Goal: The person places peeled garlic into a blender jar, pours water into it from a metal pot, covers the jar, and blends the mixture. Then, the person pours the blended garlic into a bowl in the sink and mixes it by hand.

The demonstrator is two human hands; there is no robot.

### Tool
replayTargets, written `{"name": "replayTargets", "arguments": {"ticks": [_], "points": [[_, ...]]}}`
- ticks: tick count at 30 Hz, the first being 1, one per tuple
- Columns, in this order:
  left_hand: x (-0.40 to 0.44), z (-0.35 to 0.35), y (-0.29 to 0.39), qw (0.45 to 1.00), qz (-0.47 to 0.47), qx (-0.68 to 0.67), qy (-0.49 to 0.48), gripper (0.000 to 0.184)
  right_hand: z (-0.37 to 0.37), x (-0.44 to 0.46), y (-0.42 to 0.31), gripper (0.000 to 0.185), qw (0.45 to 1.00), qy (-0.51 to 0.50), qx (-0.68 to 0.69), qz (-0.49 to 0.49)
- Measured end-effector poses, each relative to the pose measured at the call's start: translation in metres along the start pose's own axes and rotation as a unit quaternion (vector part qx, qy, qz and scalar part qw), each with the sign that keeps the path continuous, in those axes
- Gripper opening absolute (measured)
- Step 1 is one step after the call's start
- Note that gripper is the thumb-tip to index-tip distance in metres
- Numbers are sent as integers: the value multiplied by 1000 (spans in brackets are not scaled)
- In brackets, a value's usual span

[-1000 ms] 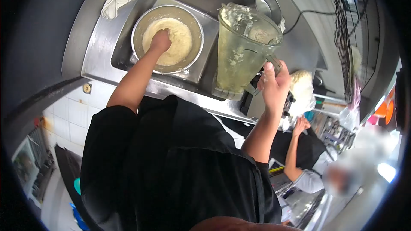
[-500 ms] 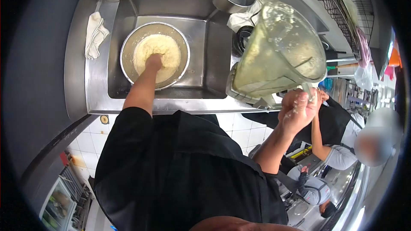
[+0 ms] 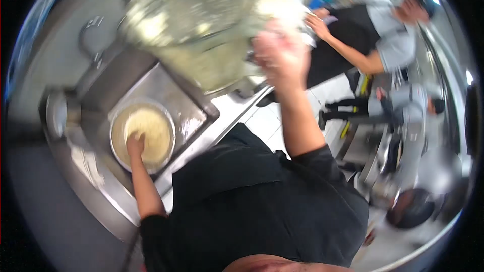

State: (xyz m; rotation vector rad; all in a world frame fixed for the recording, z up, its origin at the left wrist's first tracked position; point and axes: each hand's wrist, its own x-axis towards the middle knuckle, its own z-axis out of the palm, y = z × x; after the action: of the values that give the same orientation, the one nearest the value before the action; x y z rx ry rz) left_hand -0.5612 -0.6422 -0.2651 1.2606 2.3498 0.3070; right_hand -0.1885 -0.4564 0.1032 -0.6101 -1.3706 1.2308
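A large metal bowl (image 3: 171,143) stands in the sink (image 3: 166,88), holding a pale yellow, wet, grated-looking mixture (image 3: 155,133). My left hand (image 3: 135,145) is down in that mixture; its fingertips are sunk in or blurred, so their spread is unclear. Raised high on the right, my right hand (image 3: 283,55) is closed around the handle of a big clear blender jar (image 3: 201,63). The jar is tilted, and whitish bits cling to its inside wall. Pale residue also sticks to my right hand, which is smeared by motion.
A white cloth (image 3: 86,165) lies on the sink's left ledge, near a metal pot (image 3: 56,113). One co-worker (image 3: 348,40) in a dark apron stands close beyond the jar. Another person (image 3: 398,103) is farther off to the right, beside metal counters.
The head view has turned, so the sink sits lower left. My right hand has lifted the blender jar and swung its mouth upward. My left hand stays in the bowl.
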Motion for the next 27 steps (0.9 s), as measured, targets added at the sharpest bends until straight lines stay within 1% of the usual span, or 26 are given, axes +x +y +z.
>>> {"name": "replayTargets", "arguments": {"ticks": [1,2,3,4,5,6,7,8,9,10,11,12,13,14,15,16,17,18,20,22,24,25,26,27], "points": [[-4,-11,19,997,-30,-53,57,39,5,1,-4,20,1000,-14,-23,13],[-7,-22,39,994,-91,-31,54,35,1,4,2,29,995,-11,-100,-6],[4,-8,19,998,-57,26,4,34,4,4,9,37,998,19,-66,5],[15,11,-5,995,-31,84,-44,34,2,3,8,37,997,36,-65,-7],[17,6,-7,988,82,84,-98,34,-2,11,7,37,997,52,-55,2],[14,6,-10,967,190,80,-149,35,-6,12,4,38,997,62,-45,10],[9,12,-11,966,196,87,-145,35,-12,11,-4,37,997,75,-25,22],[5,24,-13,991,129,13,32,35,-21,14,-8,37,996,80,-22,17],[-2,26,-8,975,56,-62,206,35,-32,18,-10,35,995,98,-3,-5],[-5,22,-8,975,56,-55,206,35,-43,20,-12,34,993,115,17,-22],[-10,6,5,996,-35,-34,80,34,-53,21,-18,33,991,125,44,-30],[-13,-5,14,991,-128,-13,-46,35,-63,24,-24,32,988,134,72,-37],[-3,-5,7,978,-126,10,-164,43,-76,30,-26,31,986,129,74,-76],[-9,4,6,978,-131,11,-161,43,-89,35,-27,31,983,123,76,-114],[-18,12,3,991,-100,12,-87,49,-94,39,-35,34,985,118,18,-128],[-24,20,2,998,-67,13,-12,54,-110,46,-31,35,984,84,12,-154],[-24,20,3,996,-75,-44,6,57,-121,51,-29,35,985,74,22,-156],[-29,14,15,996,-81,-45,10,57,-130,56,-25,35,985,64,33,-155],[-33,3,42,987,-127,-74,59,57,-147,68,-9,34,987,63,45,-139],[-32,5,54,983,-136,-92,83,55,-163,74,5,33,989,58,58,-122],[-29,4,79,970,-102,-180,126,53,-181,83,18,30,989,92,104,-51],[-30,6,95,968,-96,-172,156,51,-190,85,26,28,986,105,115,-51],[-32,4,114,966,-103,-174,161,51,-198,88,29,28,987,98,118,-50],[-34,2,132,965,-100,-179,165,51,-206,90,32,27,983,114,139,-37]]}}
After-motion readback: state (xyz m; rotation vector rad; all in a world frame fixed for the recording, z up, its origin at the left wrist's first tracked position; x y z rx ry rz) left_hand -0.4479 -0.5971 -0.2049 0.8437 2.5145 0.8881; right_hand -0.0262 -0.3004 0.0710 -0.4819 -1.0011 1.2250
